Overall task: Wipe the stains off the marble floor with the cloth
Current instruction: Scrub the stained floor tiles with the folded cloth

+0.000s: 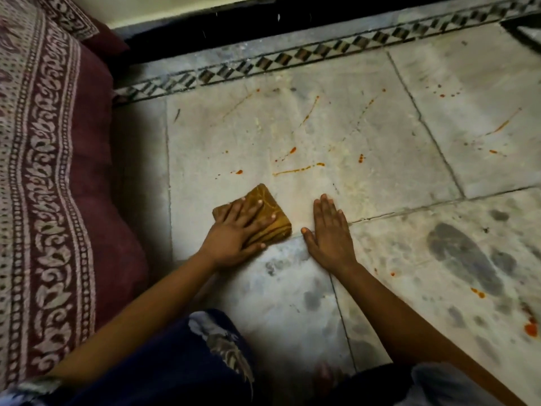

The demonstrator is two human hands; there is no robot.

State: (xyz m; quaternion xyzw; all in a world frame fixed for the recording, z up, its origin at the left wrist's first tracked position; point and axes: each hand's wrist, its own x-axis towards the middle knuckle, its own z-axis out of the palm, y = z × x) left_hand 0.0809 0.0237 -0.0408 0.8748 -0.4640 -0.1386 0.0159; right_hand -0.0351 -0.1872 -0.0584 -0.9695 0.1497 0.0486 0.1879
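Observation:
A folded mustard-yellow cloth lies on the pale marble floor. My left hand presses flat on top of the cloth, fingers spread. My right hand rests flat on the bare marble just right of the cloth, holding nothing. Orange-red stains streak and dot the tile beyond both hands. More orange spots sit at the far right, and dark grey smudges mark the tile near my right arm.
A maroon patterned bedspread hangs along the left side. A black-and-white diamond tile border and a dark skirting run along the far wall. My knees in dark printed fabric fill the bottom edge.

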